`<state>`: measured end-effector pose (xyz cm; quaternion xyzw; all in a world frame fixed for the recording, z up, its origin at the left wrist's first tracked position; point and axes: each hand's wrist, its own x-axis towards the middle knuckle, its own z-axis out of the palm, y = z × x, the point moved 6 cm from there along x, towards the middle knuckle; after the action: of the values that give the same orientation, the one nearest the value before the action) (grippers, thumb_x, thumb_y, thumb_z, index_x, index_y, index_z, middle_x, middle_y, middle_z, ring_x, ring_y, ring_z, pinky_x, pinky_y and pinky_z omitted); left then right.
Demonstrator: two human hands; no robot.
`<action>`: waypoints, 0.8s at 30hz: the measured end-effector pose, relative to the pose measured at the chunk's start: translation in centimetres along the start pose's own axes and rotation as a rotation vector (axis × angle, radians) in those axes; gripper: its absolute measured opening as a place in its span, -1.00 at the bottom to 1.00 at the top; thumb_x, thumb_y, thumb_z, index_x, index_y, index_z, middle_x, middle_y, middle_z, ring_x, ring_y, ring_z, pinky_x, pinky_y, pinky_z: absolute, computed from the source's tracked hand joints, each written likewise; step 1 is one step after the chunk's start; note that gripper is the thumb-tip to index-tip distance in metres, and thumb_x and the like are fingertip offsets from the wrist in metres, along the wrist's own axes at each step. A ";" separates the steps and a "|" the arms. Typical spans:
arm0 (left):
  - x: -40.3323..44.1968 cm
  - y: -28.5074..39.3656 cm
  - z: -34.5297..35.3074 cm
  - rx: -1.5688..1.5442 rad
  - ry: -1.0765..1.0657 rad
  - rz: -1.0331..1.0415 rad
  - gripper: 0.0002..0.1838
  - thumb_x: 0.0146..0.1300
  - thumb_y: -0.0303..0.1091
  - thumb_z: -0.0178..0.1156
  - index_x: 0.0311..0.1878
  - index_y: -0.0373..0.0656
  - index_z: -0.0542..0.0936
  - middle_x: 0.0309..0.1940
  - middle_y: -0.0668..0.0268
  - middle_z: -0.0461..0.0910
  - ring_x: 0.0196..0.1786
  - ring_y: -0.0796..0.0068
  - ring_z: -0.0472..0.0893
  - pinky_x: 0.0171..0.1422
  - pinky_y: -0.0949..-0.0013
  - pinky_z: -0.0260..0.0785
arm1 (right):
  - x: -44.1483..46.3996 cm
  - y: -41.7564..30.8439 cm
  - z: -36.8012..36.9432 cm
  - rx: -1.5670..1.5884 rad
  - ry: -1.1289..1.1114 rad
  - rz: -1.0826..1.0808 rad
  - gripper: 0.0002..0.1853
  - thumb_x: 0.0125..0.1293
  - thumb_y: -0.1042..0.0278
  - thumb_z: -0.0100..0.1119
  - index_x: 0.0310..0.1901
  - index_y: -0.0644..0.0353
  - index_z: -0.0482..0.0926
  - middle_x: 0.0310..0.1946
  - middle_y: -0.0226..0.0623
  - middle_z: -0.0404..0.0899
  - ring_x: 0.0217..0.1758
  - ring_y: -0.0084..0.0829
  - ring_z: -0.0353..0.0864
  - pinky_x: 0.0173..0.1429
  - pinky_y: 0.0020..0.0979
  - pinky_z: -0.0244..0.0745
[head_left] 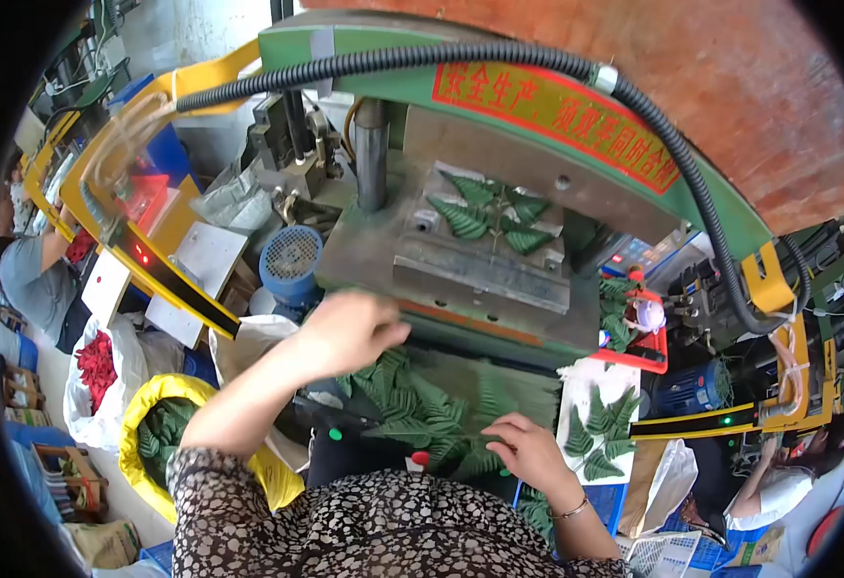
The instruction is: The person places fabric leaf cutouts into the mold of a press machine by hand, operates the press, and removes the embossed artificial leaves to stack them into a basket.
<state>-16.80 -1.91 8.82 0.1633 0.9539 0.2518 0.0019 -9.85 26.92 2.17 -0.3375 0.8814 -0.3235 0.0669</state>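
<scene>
My left hand (350,332) is raised in front of the press bed, its fingers bent and blurred; whether it holds anything cannot be made out. Lower right, my right hand (532,451) has thumb and fingers closed on the edge of a green leaf spray (491,397), which is slightly blurred. Beside it, between both hands, lies a heap of artificial fern-like leaves (402,400). Another leaf spray (494,207) rests flat on the metal die (480,275) under the press head. A red button (420,458) and green button (335,434) sit near my waist.
Yellow light-curtain bars (142,250) flank the press. More leaves lie on a white board (576,385) and in a yellow sack (167,385). A red basket (661,352) stands right. Co-workers sit at left (41,284) and right (778,491).
</scene>
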 end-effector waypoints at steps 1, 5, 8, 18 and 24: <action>-3.3 -0.8 1.9 -0.024 -0.167 -0.026 -0.68 0.26 -0.09 0.25 -0.39 -0.18 0.68 -0.47 0.03 0.61 -0.34 -0.03 0.63 -0.25 0.01 0.44 | -1.5 1.2 0.6 0.002 -0.010 0.113 -0.89 0.23 0.29 0.32 -0.30 0.13 0.67 -0.50 -0.19 0.61 -0.46 -0.07 0.62 -0.31 -0.19 0.55; -14.9 -7.1 10.7 0.150 -0.383 -0.369 -0.56 0.14 0.07 0.37 -0.48 -0.18 0.68 -0.52 0.10 0.62 -0.38 0.02 0.64 -0.26 0.10 0.47 | -8.0 5.9 3.9 -0.121 -0.080 0.398 -0.83 0.21 0.22 0.36 -0.36 0.14 0.67 -0.56 -0.21 0.61 -0.49 -0.11 0.62 -0.36 -0.21 0.53; -18.5 -9.4 15.7 0.021 -0.180 -0.504 -0.56 0.09 0.09 0.40 -0.45 -0.17 0.70 -0.51 0.12 0.64 -0.38 0.04 0.65 -0.24 0.13 0.49 | -11.4 8.8 6.8 -0.385 -0.162 0.501 -0.78 0.19 0.16 0.38 -0.41 0.13 0.65 -0.57 -0.21 0.62 -0.47 -0.09 0.63 -0.37 -0.19 0.53; -20.0 -10.5 16.9 -0.102 0.059 -0.623 -0.59 -0.03 0.05 0.49 -0.41 -0.16 0.73 -0.51 0.16 0.67 -0.39 0.12 0.67 -0.22 0.20 0.52 | -12.6 10.2 8.1 -0.373 0.162 0.483 -0.71 0.19 0.11 0.40 -0.47 0.14 0.59 -0.57 -0.17 0.63 -0.51 -0.07 0.63 -0.43 -0.13 0.49; -20.0 -10.4 16.7 -0.113 0.048 -0.638 -0.58 -0.04 0.04 0.50 -0.44 -0.18 0.72 -0.54 0.17 0.65 -0.42 0.18 0.66 -0.24 0.23 0.51 | -12.7 10.0 8.1 -0.374 0.181 0.496 -0.71 0.21 0.10 0.38 -0.47 0.13 0.59 -0.58 -0.15 0.62 -0.51 -0.06 0.63 -0.43 -0.12 0.49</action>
<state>0.32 -8.69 -12.37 -0.1502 0.9413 0.2948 0.0671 -2.91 36.43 -11.53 -0.0886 0.9834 -0.1585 0.0017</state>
